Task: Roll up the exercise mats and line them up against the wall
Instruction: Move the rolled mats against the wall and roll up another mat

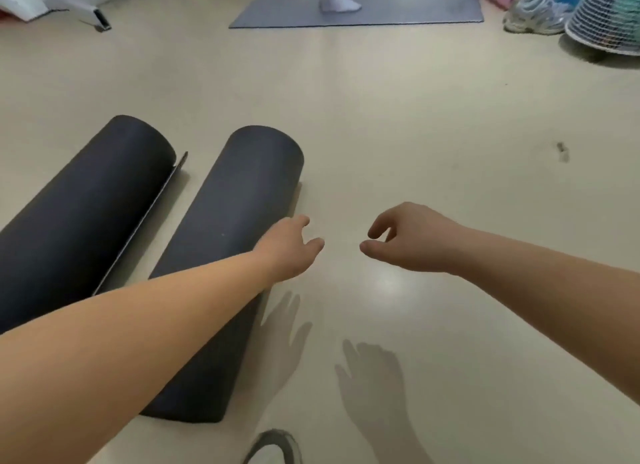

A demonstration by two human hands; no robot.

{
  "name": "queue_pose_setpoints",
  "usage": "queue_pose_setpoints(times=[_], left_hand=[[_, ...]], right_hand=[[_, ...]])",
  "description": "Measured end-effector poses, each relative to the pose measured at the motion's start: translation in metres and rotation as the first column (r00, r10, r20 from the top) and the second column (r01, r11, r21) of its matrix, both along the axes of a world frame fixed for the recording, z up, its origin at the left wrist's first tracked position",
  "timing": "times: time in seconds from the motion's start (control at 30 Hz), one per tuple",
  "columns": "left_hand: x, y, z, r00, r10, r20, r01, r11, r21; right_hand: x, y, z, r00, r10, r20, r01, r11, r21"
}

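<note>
Two dark rolled mats lie side by side on the near-left floor, the left roll point(86, 200) with a loose edge and the right roll point(235, 221) just beside it; a grey mat point(398, 10) lies flat at the far side. Both bare arms reach forward, the left forearm crossing above the right roll. The left hand point(294, 245) and right hand point(412, 242) hang near each other, fingers loosely curled, holding nothing.

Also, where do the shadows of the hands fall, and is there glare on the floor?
Head view: soft-edged shadows of the left hand and right hand fall on the floor, nearer the camera; also head view, a pale glare patch lies between the hands and those shadows.
</note>
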State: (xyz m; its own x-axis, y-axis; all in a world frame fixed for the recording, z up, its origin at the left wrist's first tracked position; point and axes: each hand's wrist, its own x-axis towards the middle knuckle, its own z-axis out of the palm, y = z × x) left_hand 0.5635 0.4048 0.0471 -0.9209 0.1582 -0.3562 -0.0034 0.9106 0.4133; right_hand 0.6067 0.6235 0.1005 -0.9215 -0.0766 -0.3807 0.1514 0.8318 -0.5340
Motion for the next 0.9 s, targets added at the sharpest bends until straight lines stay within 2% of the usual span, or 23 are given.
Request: queue_pose_setpoints(times=[0.07,0.13,0.2,0.23,0.37,0.47,0.57,0.67,0.7,0.8,0.9], left_hand=[[-0.015,-0.043,0.009,0.991,0.002,-0.133,-0.012,0.997,-0.073],[-0.030,-0.090,0.018,0.982,0.003,-0.188,-0.043,0.977,-0.208],[-0.036,-0.135,0.020,0.991,0.065,-0.115,-0.101,0.936,-0.338],[-0.035,-0.155,0.017,0.990,0.127,-0.056,-0.139,0.925,-0.353],[-0.008,-0.200,-0.004,0.922,0.358,0.151,-0.324,0.923,-0.207],[0.007,-0.207,-0.012,0.827,0.488,0.279,-0.492,0.868,-0.059],[0.020,-0.199,-0.022,0.843,0.476,0.251,-0.487,0.873,-0.019],[0.030,-0.201,-0.015,0.857,0.456,0.242,-0.472,0.881,0.012],[0.036,-0.205,-0.010,0.835,0.462,0.298,-0.498,0.866,0.053],[0.062,-0.207,-0.007,0.717,0.455,0.528,-0.586,0.804,0.103],[0.075,-0.191,-0.013,0.662,0.499,0.559,-0.676,0.720,0.158]], right_hand=[[-0.017,-0.045,-0.020,1.000,-0.002,-0.002,0.002,0.996,-0.094],[-0.023,-0.087,-0.042,1.000,-0.005,0.013,0.008,0.977,-0.214],[-0.020,-0.123,-0.064,1.000,-0.007,0.024,0.014,0.947,-0.320],[-0.017,-0.138,-0.075,1.000,-0.001,0.029,0.011,0.933,-0.359],[-0.003,-0.173,-0.108,0.991,0.098,0.088,-0.054,0.912,-0.406],[0.005,-0.181,-0.121,0.970,0.142,0.199,-0.034,0.883,-0.468],[0.013,-0.182,-0.128,0.957,0.120,0.263,0.036,0.854,-0.519],[0.008,-0.179,-0.124,0.987,0.019,0.162,0.067,0.859,-0.508],[0.005,-0.177,-0.125,0.989,-0.016,0.146,0.090,0.851,-0.518],[-0.002,-0.169,-0.128,0.950,-0.118,0.287,0.268,0.778,-0.568],[-0.005,-0.165,-0.133,0.949,-0.104,0.299,0.264,0.783,-0.563]])
